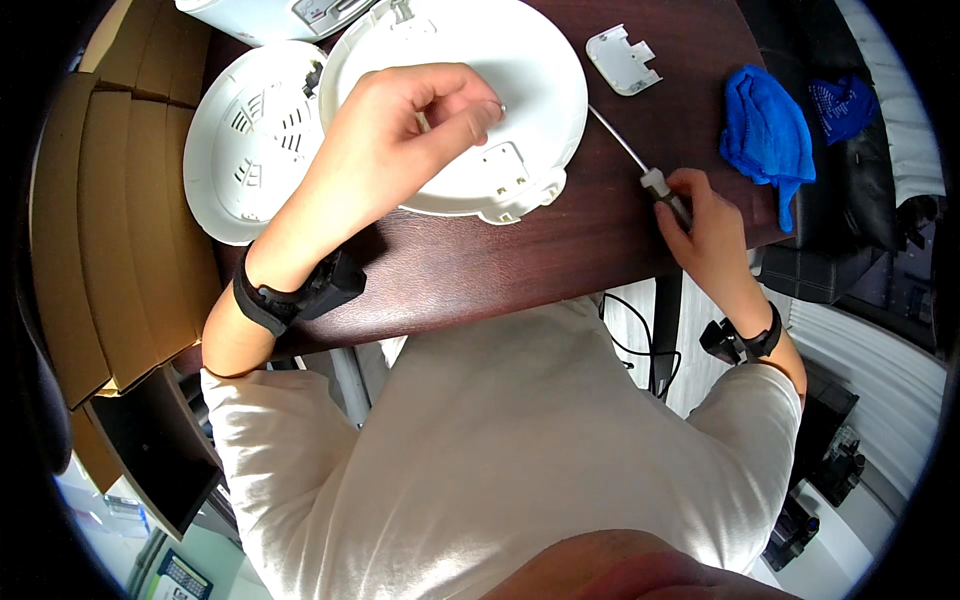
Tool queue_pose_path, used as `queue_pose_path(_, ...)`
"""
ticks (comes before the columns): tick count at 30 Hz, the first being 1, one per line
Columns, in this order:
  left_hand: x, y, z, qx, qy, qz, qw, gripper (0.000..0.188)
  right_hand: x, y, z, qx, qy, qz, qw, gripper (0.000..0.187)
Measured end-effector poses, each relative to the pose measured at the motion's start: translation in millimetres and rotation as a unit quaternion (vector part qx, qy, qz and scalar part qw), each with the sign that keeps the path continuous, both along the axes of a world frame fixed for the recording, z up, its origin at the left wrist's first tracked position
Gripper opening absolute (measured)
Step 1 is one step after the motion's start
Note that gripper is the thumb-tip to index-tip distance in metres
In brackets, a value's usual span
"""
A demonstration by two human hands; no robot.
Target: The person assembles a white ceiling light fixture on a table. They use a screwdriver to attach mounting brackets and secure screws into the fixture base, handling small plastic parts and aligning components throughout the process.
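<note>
My left hand [425, 125] is held over a round white plastic lid [540, 110], with thumb and forefinger pinched together. A tiny shiny bit shows at the fingertips, too small to name. My right hand [712, 232], near the table's front edge, has its fingers closed around the grey handle of a screwdriver [654, 184]. The screwdriver's thin shaft points away to the far left, its tip beside the lid's right rim. A round white vented base [222, 190] lies left of the lid. Beyond the screwdriver lies a small white plastic cover [622, 62] with a notched edge.
A white appliance body [262, 18] with a control panel stands at the far left. Brown cardboard boxes [130, 240] line the left side. A crumpled blue cloth [765, 130] lies on the dark wooden table [480, 255] at right, beside a black leather seat [800, 270].
</note>
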State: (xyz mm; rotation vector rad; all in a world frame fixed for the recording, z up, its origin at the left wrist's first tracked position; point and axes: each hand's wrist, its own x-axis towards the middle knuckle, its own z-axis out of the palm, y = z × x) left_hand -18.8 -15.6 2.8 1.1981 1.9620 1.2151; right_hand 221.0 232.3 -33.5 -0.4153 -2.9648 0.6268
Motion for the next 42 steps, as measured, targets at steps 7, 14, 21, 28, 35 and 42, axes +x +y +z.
queue_pose_path(7, 0, -1, 4, 0.004, -0.126, -0.036, 0.991, 0.013, -41, 4, 23, 0.184, 0.070, 0.133, 0.971, 0.021)
queue_pose_path(14, 6, -2, 8, 0.031, -0.210, -0.077, 0.974, 0.013, -98, -43, 58, -0.055, 0.132, 0.249, 0.958, 0.021)
queue_pose_path(21, 3, -4, 11, 0.032, -0.214, -0.077, 0.973, 0.014, -113, -51, 56, -0.041, 0.201, 0.311, 0.928, 0.016)
queue_pose_path(28, 2, -3, 11, 0.037, -0.209, -0.073, 0.975, 0.016, -118, -52, 57, -0.019, 0.241, 0.333, 0.911, 0.015)
queue_pose_path(35, -15, -12, 13, 0.017, 0.014, -0.037, 0.999, 0.022, -129, -50, 62, -0.012, 0.204, 0.339, 0.918, 0.011)
queue_pose_path(42, -37, -20, 42, -0.089, 0.223, 0.152, 0.959, 0.032, -145, -53, 36, -0.037, 0.058, 0.373, 0.925, 0.013)
